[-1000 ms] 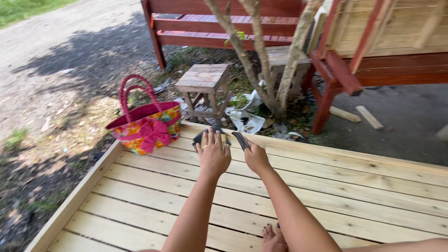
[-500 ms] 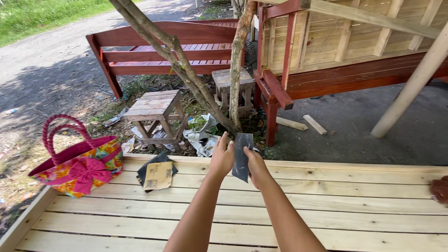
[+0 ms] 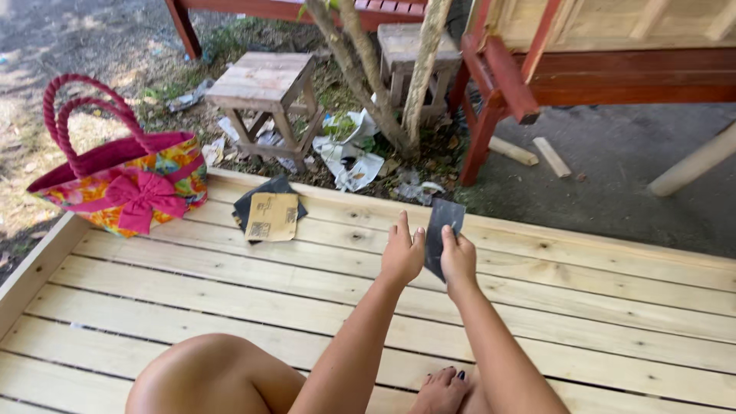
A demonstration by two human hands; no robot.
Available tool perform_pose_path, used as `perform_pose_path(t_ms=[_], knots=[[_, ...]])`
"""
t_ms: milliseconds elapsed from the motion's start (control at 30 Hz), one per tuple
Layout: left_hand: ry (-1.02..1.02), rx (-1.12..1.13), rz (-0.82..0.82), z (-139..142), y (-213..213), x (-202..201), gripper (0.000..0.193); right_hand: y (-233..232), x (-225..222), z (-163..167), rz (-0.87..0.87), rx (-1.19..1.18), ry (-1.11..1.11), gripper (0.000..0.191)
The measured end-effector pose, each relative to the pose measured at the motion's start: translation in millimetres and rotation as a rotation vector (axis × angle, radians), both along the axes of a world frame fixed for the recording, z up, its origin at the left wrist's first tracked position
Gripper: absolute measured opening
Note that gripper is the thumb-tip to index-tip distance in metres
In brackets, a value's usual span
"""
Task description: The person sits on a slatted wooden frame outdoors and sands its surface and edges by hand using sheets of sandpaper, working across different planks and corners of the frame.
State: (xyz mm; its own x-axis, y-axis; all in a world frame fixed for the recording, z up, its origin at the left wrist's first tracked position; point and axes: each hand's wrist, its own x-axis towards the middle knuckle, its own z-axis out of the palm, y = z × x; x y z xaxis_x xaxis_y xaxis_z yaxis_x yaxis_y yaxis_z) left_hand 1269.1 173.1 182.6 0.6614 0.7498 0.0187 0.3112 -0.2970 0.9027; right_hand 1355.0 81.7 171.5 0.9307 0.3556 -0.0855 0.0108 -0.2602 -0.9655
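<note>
Both my hands hold up one dark grey sheet of sandpaper [image 3: 443,231] above a platform of pale wooden slats [image 3: 230,291]. My left hand [image 3: 402,251] grips its left edge with the fingers pointing up. My right hand [image 3: 458,257] pinches its lower right side. To the left, several more sandpaper sheets [image 3: 268,212] lie stacked on the slats, a tan one on top of dark ones. My bare knee [image 3: 211,372] and toes [image 3: 441,387] show at the bottom.
A pink and floral bag [image 3: 126,184] with looped handles stands at the platform's far left edge. Beyond it are a small wooden stool [image 3: 264,92], thin tree trunks [image 3: 383,84], crumpled paper [image 3: 349,157], a red wooden bench frame [image 3: 506,84] and wood offcuts [image 3: 537,153].
My view has tilted down and swung left, so the bag and the sandpaper stack sit closer to the middle. My hands still hold the dark sheet, a little lower in the frame.
</note>
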Motion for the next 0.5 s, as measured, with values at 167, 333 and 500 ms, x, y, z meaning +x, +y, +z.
perform_pose_path(t_ms=[167, 333, 500], knots=[[0.393, 0.080, -0.031, -59.6, 89.0, -90.2, 0.076, -6.5, 3.8, -72.7, 0.113, -0.406, -0.796, 0.038], [0.483, 0.344, 0.203, -106.8, 199.3, -204.2, 0.070, -11.3, -13.5, -151.3, -0.030, -0.699, -0.617, 0.041], [0.183, 0.183, 0.513, -123.3, 239.5, -243.7, 0.056, 58.1, -61.4, -192.5, 0.080, -0.810, -0.705, 0.055]])
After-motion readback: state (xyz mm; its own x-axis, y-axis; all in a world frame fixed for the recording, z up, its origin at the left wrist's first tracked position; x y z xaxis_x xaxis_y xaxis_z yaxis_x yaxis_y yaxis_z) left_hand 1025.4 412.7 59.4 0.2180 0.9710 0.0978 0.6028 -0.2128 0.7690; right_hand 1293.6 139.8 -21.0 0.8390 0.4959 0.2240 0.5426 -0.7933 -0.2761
